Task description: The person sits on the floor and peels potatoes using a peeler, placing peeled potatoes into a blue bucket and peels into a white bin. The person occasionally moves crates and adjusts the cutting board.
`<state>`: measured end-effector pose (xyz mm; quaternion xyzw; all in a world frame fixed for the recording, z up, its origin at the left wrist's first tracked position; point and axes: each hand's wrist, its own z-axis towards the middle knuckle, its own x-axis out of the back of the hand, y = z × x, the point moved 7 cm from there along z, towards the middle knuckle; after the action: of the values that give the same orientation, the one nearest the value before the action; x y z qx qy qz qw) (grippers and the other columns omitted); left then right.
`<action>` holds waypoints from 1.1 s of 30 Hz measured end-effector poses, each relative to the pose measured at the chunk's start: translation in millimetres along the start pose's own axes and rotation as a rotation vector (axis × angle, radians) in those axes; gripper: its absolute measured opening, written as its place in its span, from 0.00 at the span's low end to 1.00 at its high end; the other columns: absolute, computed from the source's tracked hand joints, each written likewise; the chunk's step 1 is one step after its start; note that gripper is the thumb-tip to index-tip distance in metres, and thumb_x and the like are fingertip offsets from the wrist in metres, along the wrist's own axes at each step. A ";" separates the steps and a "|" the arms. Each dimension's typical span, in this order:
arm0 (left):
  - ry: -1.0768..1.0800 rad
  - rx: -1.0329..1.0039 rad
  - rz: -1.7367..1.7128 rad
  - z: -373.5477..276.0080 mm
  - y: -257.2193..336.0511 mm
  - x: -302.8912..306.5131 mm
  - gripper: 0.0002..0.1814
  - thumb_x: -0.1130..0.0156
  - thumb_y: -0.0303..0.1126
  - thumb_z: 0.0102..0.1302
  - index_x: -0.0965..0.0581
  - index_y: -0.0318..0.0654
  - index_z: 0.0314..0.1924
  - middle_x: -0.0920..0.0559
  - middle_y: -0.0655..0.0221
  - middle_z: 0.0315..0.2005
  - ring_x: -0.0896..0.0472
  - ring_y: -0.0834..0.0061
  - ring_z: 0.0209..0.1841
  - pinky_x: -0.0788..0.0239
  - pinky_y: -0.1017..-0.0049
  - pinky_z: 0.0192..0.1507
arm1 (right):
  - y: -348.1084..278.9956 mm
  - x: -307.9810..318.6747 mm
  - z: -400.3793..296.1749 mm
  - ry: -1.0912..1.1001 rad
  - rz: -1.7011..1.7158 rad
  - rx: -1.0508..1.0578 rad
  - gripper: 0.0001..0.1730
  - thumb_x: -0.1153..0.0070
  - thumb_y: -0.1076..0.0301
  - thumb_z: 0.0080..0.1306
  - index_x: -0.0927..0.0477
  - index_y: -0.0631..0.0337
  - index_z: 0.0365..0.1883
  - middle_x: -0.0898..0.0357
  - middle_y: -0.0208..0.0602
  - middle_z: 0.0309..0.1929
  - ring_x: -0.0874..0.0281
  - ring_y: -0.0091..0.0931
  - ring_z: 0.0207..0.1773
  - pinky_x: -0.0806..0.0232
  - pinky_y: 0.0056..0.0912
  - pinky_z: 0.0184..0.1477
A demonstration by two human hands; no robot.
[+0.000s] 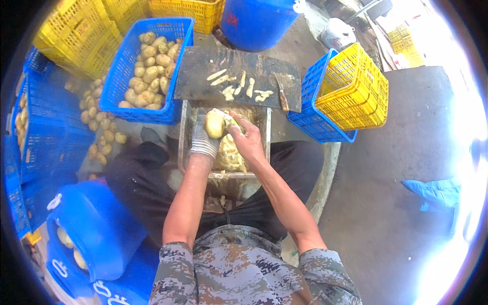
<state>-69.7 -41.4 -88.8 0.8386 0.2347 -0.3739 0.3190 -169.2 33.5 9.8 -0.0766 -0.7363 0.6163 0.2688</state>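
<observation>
My left hand [203, 138], in a striped grey-and-white glove, grips a potato [214, 125] that looks peeled on the side facing me. My bare right hand [248, 139] is closed around a peeler [224, 115], whose head meets the potato's upper right side. Fingers partly cover its handle. Both hands are above a metal tub [268, 133] holding a heap of potato peelings [230, 154]. Just beyond the tub lies a dark board [194, 72] with several strips of peel [250, 87] and a wooden-handled knife [282, 95] at its right.
A blue crate [171, 110] of unpeeled potatoes stands at the back left, with loose potatoes [103, 122] on the floor beside it. Yellow crates [80, 34] are stacked behind. A yellow crate [354, 91] sits in a blue one [320, 129] at right. Blue barrel [259, 23] beyond the board.
</observation>
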 end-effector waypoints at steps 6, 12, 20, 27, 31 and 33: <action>0.376 -0.003 0.022 42.7 -23.3 77.9 0.13 0.44 0.44 0.65 0.26 0.44 0.42 0.20 0.67 0.32 0.20 0.68 0.33 0.26 0.65 0.34 | 53.6 -38.6 1.5 0.002 -0.122 -0.244 0.23 0.50 0.65 0.66 0.26 0.58 0.60 0.20 0.53 0.48 0.19 0.34 0.46 0.32 0.34 0.51; 0.652 0.032 0.042 43.6 -30.1 131.8 0.19 0.39 0.49 0.62 0.24 0.41 0.40 0.21 0.66 0.31 0.21 0.68 0.30 0.25 0.66 0.30 | 69.1 -52.7 -54.7 -0.194 -0.302 -0.531 0.24 0.50 0.69 0.65 0.27 0.59 0.60 0.21 0.54 0.49 0.21 0.32 0.51 0.34 0.33 0.56; 0.396 0.039 -0.264 42.1 -22.4 89.2 0.27 0.53 0.60 0.66 0.24 0.42 0.40 0.20 0.63 0.30 0.20 0.61 0.32 0.25 0.62 0.35 | 50.5 -26.2 -8.3 -0.067 -0.117 -0.366 0.23 0.50 0.68 0.65 0.26 0.60 0.59 0.23 0.52 0.55 0.25 0.34 0.58 0.36 0.32 0.59; 0.439 0.095 0.051 43.7 -22.7 87.0 0.28 0.59 0.59 0.69 0.25 0.44 0.45 0.19 0.65 0.37 0.19 0.66 0.39 0.25 0.61 0.42 | 62.0 -45.5 18.4 -0.049 -0.169 -0.288 0.23 0.50 0.67 0.65 0.26 0.62 0.59 0.24 0.56 0.54 0.26 0.37 0.59 0.37 0.34 0.59; 0.498 0.162 0.126 26.6 -21.9 69.5 0.27 0.57 0.58 0.69 0.25 0.42 0.49 0.19 0.65 0.40 0.19 0.67 0.41 0.26 0.65 0.41 | 70.3 -43.0 19.0 -0.046 -0.186 -0.258 0.23 0.50 0.67 0.64 0.26 0.60 0.58 0.24 0.58 0.52 0.23 0.38 0.55 0.36 0.36 0.57; 0.477 0.134 0.055 22.8 -23.3 62.3 0.26 0.53 0.57 0.69 0.25 0.40 0.47 0.19 0.64 0.39 0.19 0.66 0.38 0.26 0.65 0.40 | 68.3 -43.3 19.4 -0.068 -0.201 -0.282 0.23 0.50 0.67 0.64 0.25 0.60 0.58 0.23 0.58 0.51 0.22 0.37 0.53 0.35 0.36 0.56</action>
<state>-57.3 -32.0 -157.4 0.9286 0.2548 -0.1714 0.2084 -157.1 13.0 -69.8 -0.0184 -0.8281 0.4792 0.2905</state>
